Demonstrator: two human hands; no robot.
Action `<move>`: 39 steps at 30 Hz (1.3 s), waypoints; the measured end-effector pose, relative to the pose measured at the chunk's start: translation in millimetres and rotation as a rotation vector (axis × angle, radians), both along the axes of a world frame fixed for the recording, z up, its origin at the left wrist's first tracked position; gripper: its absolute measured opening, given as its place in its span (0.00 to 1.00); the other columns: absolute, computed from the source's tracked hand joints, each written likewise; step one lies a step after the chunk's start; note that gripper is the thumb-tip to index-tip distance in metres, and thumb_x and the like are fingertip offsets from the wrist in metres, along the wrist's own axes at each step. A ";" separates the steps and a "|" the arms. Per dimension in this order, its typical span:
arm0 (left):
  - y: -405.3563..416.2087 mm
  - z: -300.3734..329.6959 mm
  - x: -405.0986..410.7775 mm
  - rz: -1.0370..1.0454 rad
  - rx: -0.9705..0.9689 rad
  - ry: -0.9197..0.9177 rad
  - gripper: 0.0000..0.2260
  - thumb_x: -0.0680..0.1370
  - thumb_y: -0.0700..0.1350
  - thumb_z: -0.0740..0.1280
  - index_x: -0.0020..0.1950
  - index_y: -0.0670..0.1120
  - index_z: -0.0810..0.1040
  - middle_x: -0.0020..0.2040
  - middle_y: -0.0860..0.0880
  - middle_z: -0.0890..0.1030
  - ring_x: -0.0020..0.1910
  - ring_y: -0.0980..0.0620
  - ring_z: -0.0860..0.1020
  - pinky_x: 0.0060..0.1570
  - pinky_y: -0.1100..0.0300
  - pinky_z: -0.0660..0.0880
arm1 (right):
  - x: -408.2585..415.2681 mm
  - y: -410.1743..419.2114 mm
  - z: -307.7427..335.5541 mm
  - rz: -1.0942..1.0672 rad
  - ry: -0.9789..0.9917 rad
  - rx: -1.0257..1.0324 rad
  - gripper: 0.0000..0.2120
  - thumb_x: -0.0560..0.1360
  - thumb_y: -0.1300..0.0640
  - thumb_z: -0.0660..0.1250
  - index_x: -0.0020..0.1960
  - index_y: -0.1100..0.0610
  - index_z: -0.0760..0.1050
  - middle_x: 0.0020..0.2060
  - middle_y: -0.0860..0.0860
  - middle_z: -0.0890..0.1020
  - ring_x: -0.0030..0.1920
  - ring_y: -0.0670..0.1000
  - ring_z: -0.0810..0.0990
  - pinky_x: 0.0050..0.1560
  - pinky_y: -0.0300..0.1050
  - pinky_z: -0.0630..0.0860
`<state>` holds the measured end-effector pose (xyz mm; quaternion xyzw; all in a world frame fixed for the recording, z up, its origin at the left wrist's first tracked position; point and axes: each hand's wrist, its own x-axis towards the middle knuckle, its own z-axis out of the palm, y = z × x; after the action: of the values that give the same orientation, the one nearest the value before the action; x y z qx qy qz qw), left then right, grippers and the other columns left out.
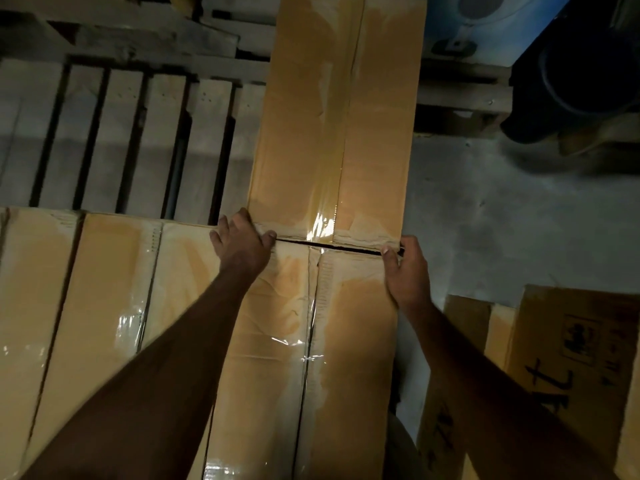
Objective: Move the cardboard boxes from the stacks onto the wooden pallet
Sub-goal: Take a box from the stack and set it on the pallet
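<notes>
Far box (339, 116) lies lengthwise on the wooden pallet (138, 133), along its right side, taped seam up. Near box (311, 341) sits end to end with it, a thin dark gap between the two ends. Left hand (240, 242) is on the far box's near-left corner, fingers curled over the edge, thumb at the gap, so it's grasping that corner. Right hand (407, 271) is at the right end of the gap, fingers wrapped down the near box's right side; which box it grips, can't tell. Two more boxes (86, 306) lie side by side left of the near box. Printed carton (571, 358) stands near right on the concrete floor (502, 220).
</notes>
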<state>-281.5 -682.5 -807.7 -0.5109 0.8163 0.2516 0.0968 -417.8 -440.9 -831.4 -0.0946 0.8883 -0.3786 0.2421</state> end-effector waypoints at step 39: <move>269.9 501.4 170.0 -0.619 0.410 0.859 0.23 0.74 0.57 0.65 0.62 0.43 0.80 0.59 0.46 0.81 0.60 0.47 0.79 0.59 0.48 0.77 | 275.3 219.7 530.3 -0.053 0.637 -0.297 0.10 0.78 0.57 0.64 0.52 0.60 0.81 0.46 0.52 0.84 0.47 0.48 0.81 0.48 0.42 0.77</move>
<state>-111.5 -412.7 -306.3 -0.0704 0.8286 0.5499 -0.0776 -142.5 -221.3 -301.1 -0.2189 0.8566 -0.4615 -0.0735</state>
